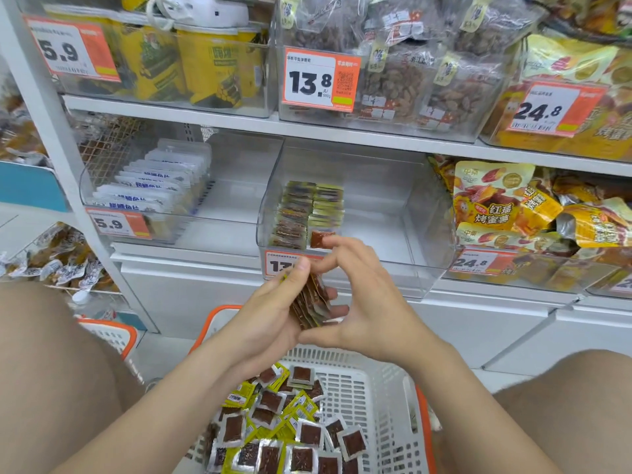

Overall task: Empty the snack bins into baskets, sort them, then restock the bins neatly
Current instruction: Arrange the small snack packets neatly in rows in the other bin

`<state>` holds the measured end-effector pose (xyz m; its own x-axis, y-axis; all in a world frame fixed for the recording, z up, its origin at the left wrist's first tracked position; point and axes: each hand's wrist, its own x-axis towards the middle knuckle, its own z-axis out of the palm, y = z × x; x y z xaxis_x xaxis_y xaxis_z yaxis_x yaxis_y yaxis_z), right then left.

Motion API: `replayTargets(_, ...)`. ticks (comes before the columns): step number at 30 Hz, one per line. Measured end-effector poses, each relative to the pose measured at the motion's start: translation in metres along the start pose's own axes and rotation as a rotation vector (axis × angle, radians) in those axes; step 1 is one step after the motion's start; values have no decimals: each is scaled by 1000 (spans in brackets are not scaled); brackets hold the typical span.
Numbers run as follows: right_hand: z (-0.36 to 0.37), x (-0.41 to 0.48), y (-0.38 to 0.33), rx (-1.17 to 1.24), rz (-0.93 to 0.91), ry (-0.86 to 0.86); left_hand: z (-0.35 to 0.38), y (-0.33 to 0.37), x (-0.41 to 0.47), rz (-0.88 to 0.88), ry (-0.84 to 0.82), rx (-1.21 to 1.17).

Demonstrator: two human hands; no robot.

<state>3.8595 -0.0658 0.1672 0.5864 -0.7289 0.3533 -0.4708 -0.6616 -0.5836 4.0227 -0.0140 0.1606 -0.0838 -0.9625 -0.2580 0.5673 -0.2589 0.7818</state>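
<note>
White metal shop shelving (pixel 239 123) fills the background and carries see-through containers on two levels.

Head view, items as I read them from the remote station:

1. Lower shelf, centre: a clear plastic snack bin (pixel 393 213) with an orange-and-white price label (pixel 276 265) on its front lip, partly covered by the hands. Two tidy rows of small flat yellow-and-brown packets (pixel 301 210) stand on edge in its front left part.
2. In front of that bin, the left hand (pixel 270 313) and right hand (pixel 366 302) meet around one stack of small brown foil snack packets (pixel 313 302). The left fingers (pixel 337 296) are curled behind the stack, with the thumb on its upper edge. The right forefinger and thumb are curved round its top and bottom edges, so both hands are grasping it. The stack is held in the air, just below the bin lip.
3. Below the hands, between the person's bare knees: a white slotted plastic basket with an orange rim (pixel 376 388), holding a loose heap of brown-windowed yellow packets (pixel 284 422).
4. Lower shelf, left: a clear bin of white-and-blue sachets (pixel 150 186) filed upright.
5. Lower shelf, right: yellow sweet-potato snack bags (pixel 496 203), piled loosely.
</note>
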Motion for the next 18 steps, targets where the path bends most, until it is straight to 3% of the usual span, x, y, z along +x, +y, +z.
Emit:
replayTargets(5,-10,-3,-6,193,105,-200,0,-1,1,-164,-65,5)
replayTargets(12,-2,0,-8,62,29,-104,-8,4,3,-204,-195,-46)
replayTargets(16,-12,-7,-2,214,174,-399,-9,-6,10,-25,-57,-47)
replayTargets(18,-18,-4,0,445,371,-325,-9,-7,12,147,63,-17)
